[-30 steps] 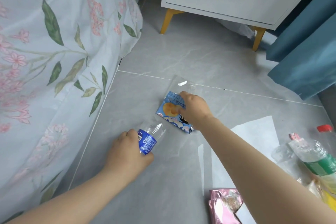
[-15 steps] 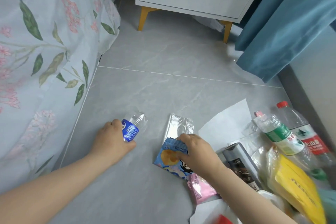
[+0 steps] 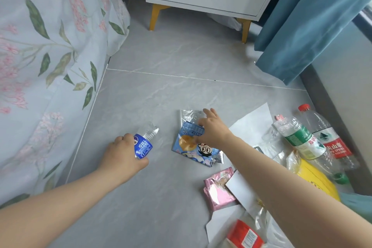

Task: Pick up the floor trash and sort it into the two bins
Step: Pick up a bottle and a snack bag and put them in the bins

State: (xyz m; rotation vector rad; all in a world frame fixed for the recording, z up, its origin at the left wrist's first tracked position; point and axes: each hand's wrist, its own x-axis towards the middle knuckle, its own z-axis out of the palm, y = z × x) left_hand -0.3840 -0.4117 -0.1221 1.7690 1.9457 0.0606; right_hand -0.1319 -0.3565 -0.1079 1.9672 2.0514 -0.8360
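Left hand (image 3: 122,157), lower centre-left of frame, was closed round the small clear bottle (image 3: 144,143) at its blue label. The bottle was tilted with its neck toward upper right, and no cap was seen. Whether it still touched the floor (image 3: 161,90) could not be resolved. Right hand (image 3: 213,131), centre frame, pinched the upper right edge of the blue snack wrapper (image 3: 191,147) with one finger stretched out beyond it. The wrapper lay partly over a silver-clear wrapper (image 3: 189,116) and was crumpled at its lower end. Other trash was heaped at right: white sheet (image 3: 251,127), pink packet (image 3: 218,191), green-label bottle (image 3: 302,141) and red-label bottle (image 3: 330,143). Neither of the bins was in view. Risks, as judged: the edge pinch on glossy film is weak, so the snack wrapper may slide out on lifting. The silver-clear wrapper beneath may cling and rise with it, then drop partway. The thin bottle may buckle or squirt out of the grip if squeezed harder, and an uncapped neck could leak any residue. With one item in each hand and both bins out of sight, a mix-up at the drop is plausible. The right forearm crossed just above the pile and may drag loose pieces.
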